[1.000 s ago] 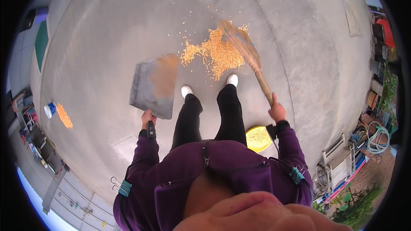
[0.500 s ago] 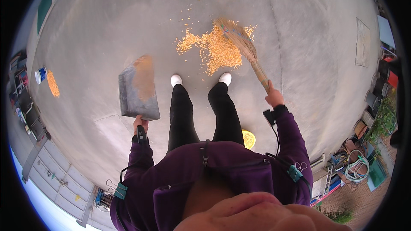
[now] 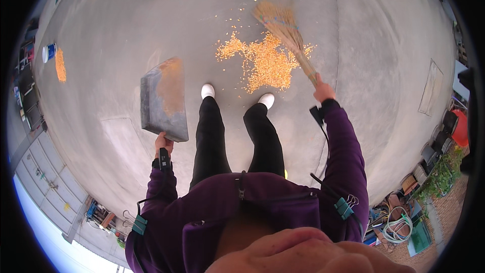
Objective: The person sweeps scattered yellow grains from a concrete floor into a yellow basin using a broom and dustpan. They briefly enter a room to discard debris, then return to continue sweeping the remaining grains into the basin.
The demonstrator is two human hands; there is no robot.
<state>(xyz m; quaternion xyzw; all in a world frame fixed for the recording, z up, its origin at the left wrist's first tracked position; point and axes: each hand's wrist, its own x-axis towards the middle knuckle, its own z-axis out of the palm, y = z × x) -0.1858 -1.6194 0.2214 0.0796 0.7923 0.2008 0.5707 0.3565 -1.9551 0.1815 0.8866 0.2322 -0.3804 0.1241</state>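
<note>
My left hand (image 3: 164, 144) is closed around the near end of a grey metal dustpan (image 3: 151, 105), worn to a brownish patch on its right side; no kernels show in it. In my right hand (image 3: 324, 90) is the handle of a straw broom (image 3: 286, 28), stretched out forward. Its fanned bristles lie at the far side of a loose pile of yellow corn kernels (image 3: 271, 65), and the lower part of the broom crosses over the pile's right part. Stray kernels dot the concrete beyond and to the left of the pile.
A white and blue bucket (image 3: 49, 53) lies on its side at the far left, beside a strip of spilled corn (image 3: 60, 65). My white shoes (image 3: 207, 91) stand just short of the pile. Coiled hose (image 3: 397, 230), chairs and a red tub (image 3: 460, 128) line the right edge.
The broom has swung forward, its bristles passing from on top of the pile to its far side. My right arm reaches farther out. The dustpan stays about where it was beside my left leg.
</note>
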